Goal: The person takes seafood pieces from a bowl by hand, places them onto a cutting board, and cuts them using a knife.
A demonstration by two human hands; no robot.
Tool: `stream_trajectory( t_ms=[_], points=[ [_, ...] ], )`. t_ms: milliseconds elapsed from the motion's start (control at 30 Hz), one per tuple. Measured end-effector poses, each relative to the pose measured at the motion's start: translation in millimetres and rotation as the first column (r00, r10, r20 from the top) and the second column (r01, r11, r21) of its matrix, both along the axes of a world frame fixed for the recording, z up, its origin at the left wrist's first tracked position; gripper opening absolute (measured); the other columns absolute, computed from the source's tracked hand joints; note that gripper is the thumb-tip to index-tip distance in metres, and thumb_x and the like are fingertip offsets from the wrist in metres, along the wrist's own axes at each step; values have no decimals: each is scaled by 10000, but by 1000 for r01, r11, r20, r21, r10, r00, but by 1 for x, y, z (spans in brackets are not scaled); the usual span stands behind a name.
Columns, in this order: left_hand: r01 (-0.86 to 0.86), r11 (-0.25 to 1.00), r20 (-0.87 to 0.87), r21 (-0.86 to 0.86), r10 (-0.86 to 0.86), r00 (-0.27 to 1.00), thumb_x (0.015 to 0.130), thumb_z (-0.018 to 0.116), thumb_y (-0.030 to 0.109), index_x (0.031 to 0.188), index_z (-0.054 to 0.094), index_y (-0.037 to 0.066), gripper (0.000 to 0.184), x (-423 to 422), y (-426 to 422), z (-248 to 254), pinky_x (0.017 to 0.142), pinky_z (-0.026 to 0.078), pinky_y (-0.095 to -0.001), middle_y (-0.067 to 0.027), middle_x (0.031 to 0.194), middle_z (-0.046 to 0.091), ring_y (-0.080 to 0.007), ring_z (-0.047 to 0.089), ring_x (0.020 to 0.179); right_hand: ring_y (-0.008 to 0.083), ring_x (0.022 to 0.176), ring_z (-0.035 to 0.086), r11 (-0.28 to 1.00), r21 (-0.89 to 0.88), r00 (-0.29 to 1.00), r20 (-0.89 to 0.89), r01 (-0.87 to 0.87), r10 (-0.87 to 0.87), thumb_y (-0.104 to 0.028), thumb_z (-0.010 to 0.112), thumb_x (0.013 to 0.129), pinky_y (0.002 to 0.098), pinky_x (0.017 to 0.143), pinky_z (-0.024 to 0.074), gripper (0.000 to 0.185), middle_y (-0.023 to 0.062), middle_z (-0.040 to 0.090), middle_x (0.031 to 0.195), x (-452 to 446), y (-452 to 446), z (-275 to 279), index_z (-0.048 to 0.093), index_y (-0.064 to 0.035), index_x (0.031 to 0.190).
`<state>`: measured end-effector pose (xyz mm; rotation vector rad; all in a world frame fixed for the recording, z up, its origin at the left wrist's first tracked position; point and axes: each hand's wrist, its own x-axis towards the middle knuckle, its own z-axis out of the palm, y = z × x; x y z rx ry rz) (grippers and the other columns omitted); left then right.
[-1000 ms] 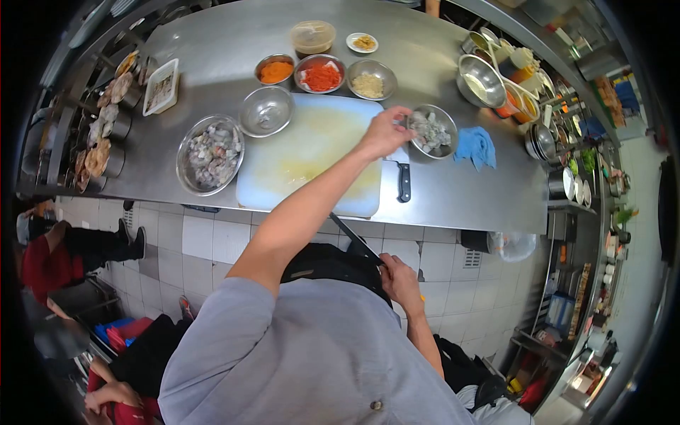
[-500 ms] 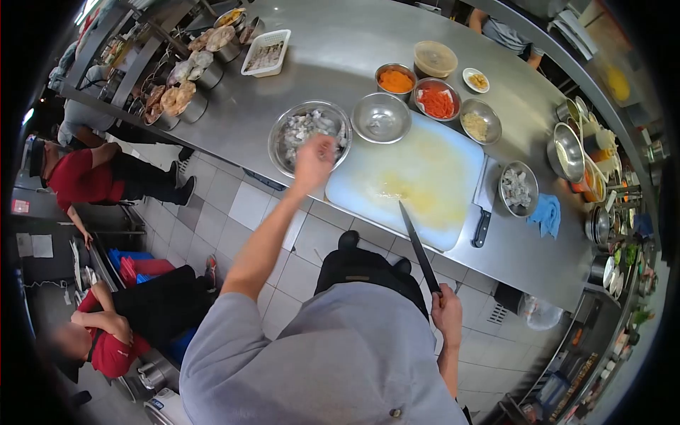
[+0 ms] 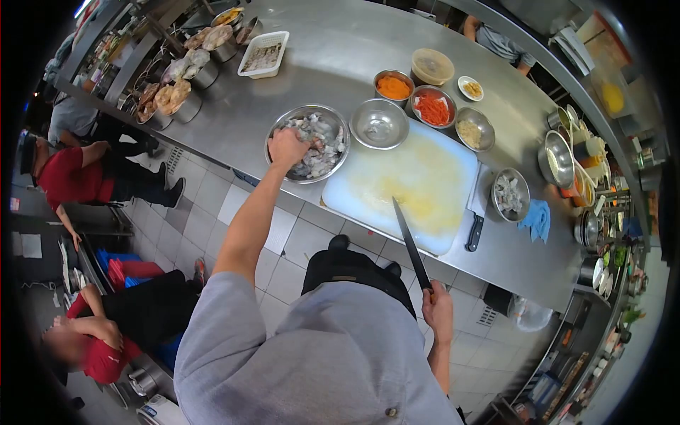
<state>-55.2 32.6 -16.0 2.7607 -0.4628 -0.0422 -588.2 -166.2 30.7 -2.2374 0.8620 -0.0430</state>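
My left hand (image 3: 287,148) is at the left side of a large metal bowl (image 3: 320,180) of grey, shrimp-like pieces (image 3: 319,152), its curled fingers down among them. What its fingertips pinch is hidden. In my right hand (image 3: 438,309) is the handle of a long dark knife (image 3: 411,248), its tip over the front part of the stained cutting board (image 3: 432,177). A cleaver with a black handle (image 3: 474,232) lies along the board's right edge. Beyond it stands a smaller bowl (image 3: 511,194) with more grey pieces. An empty metal bowl (image 3: 380,124) touches the board's back left corner.
Bowls of orange (image 3: 394,87), red (image 3: 433,108) and pale chopped food (image 3: 470,133) stand behind the board. A blue cloth (image 3: 537,220) lies at right, a white basket (image 3: 264,55) at back left. People in red shirts (image 3: 74,177) are at the left.
My left hand has gone from the smaller bowl at right to the large bowl at left. The knife in my right hand now points over the board. The view has shifted.
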Motion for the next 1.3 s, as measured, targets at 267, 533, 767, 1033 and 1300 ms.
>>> stream_trajectory(
  t_ms=[267, 533, 767, 1033, 1300],
  points=[
    [273, 703, 36, -657, -333, 942, 848, 763, 83, 1075, 692, 21, 245, -3, 23, 9, 980, 544, -397, -132, 1168, 741, -275, 705, 1122, 490, 850, 665, 1000, 5, 999, -27, 27, -27, -82, 659, 987, 556, 728, 521, 121, 231, 685, 947, -12, 6, -10, 624, -33, 1091],
    [-229, 410, -410, -883, -433, 803, 1020, 741, 111, 1151, 676, 75, 150, -20, 14, 36, 847, 549, -281, -35, 1047, 779, -141, 753, 1001, 500, 882, 666, 1000, -5, 1000, 16, -22, 22, -70, 651, 983, 564, 742, 526, 120, 233, 687, 950, -12, -7, -8, 622, -35, 1095],
    [-34, 567, -295, -823, -375, 879, 1024, 732, 165, 1137, 682, 68, 157, -37, 2, 23, 797, 574, -331, -49, 1010, 786, -178, 764, 933, 493, 849, 664, 999, -16, 998, 34, -46, 47, -72, 651, 986, 573, 718, 515, 142, 225, 679, 922, -17, -12, -11, 621, -47, 1122],
    [258, 942, -82, -212, -280, 956, 893, 805, 208, 1050, 716, 40, 248, -94, -28, 55, 766, 585, -450, -170, 907, 757, -323, 746, 846, 493, 825, 682, 1000, -10, 999, 42, -12, 12, -66, 669, 977, 558, 713, 532, 217, 234, 705, 919, -26, -15, -5, 637, -52, 1191],
    [618, 756, 44, -217, -625, 779, 904, 837, 214, 1085, 735, 6, 294, -174, -103, 8, 797, 593, -421, -182, 1000, 759, -335, 742, 878, 349, 717, 632, 934, 340, 987, 74, 110, -143, -39, 682, 990, 402, 712, 514, 518, 189, 646, 813, -10, -20, -11, 580, -150, 1486]
  ],
)
